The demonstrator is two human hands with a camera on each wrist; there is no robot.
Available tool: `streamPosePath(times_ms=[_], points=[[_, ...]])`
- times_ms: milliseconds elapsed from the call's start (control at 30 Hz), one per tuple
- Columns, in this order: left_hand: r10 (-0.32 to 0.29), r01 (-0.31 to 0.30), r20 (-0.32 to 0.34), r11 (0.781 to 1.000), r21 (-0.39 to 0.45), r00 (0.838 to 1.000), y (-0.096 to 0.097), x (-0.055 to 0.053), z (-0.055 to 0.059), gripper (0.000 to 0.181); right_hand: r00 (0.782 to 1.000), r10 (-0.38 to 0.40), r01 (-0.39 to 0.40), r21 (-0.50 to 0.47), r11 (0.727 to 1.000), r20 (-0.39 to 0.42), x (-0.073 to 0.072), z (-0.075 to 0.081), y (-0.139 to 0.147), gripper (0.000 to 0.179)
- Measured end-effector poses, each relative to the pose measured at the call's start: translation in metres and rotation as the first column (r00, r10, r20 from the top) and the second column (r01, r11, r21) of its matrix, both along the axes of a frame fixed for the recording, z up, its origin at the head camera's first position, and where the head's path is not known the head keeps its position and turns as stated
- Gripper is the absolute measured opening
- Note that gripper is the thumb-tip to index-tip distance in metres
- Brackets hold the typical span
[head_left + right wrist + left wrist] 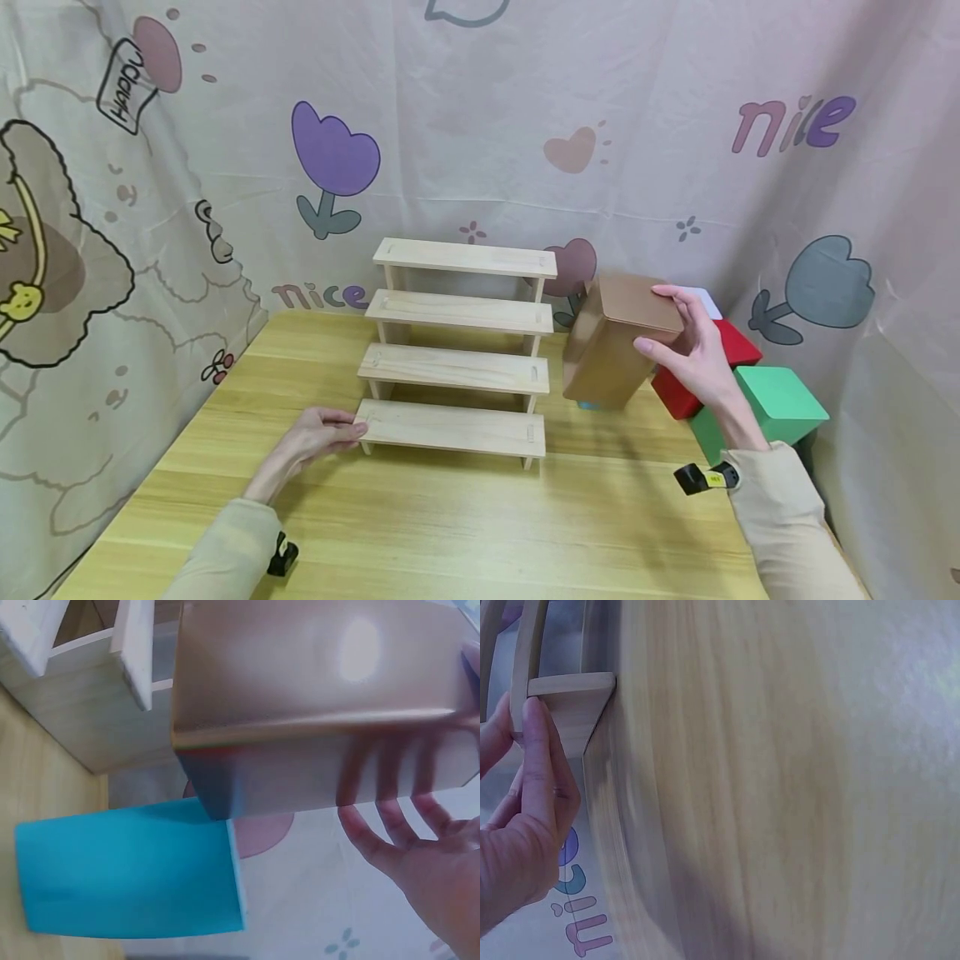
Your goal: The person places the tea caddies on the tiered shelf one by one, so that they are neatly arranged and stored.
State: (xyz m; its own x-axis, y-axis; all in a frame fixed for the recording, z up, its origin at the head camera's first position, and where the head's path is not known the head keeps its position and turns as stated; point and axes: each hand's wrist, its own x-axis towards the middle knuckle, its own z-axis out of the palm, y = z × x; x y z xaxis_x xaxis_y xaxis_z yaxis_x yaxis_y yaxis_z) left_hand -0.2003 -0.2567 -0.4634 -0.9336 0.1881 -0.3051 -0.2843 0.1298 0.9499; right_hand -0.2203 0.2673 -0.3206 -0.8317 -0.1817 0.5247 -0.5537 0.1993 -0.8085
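Note:
A pale wooden stepped stand (450, 427) with several shelf boards stands on the table. My left hand (318, 435) pinches the left end of its lowest board, thumb on one face and fingers on the other, as the left wrist view shows. To the right of the stand, my right hand (701, 358) grips a tall brown box (618, 354) near its top right side, thumb and fingers spread across it. The brown box is tilted and raised. Below it in the right wrist view is a bright blue box (127, 870), mostly hidden behind the brown one in the head view.
Right of the brown box are a red box (738, 343), a green box (780, 396) and a pale box (705, 302), close together by the right curtain. A printed curtain (480, 125) hangs behind the wood-grain table (450, 533).

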Motion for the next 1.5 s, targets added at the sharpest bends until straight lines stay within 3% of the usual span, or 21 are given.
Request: streamPosePath(times_ms=[233,567,800,1500], points=[[0.002,-0.002,0.010,1.000,0.004,1.000,0.001,-0.001,0.001,0.049,1.000,0.027,-0.027,0.009,1.000,-0.009,-0.011,0.021,-0.006,0.069],[-0.004,0.004,0.005,1.000,0.010,1.000,0.003,-0.002,0.002,0.049,0.996,-0.086,0.088,0.119,0.989,-0.024,-0.031,0.054,-0.020,0.065],[-0.002,0.002,0.007,1.000,0.005,1.000,0.003,-0.001,0.002,0.051,0.994,-0.109,0.108,0.154,0.982,-0.002,-0.044,0.076,-0.035,0.063],[-0.014,0.013,0.012,1.000,0.018,1.000,0.000,-0.001,0.001,0.052,0.999,-0.006,0.010,0.089,0.996,-0.041,-0.088,0.110,-0.095,0.063]])
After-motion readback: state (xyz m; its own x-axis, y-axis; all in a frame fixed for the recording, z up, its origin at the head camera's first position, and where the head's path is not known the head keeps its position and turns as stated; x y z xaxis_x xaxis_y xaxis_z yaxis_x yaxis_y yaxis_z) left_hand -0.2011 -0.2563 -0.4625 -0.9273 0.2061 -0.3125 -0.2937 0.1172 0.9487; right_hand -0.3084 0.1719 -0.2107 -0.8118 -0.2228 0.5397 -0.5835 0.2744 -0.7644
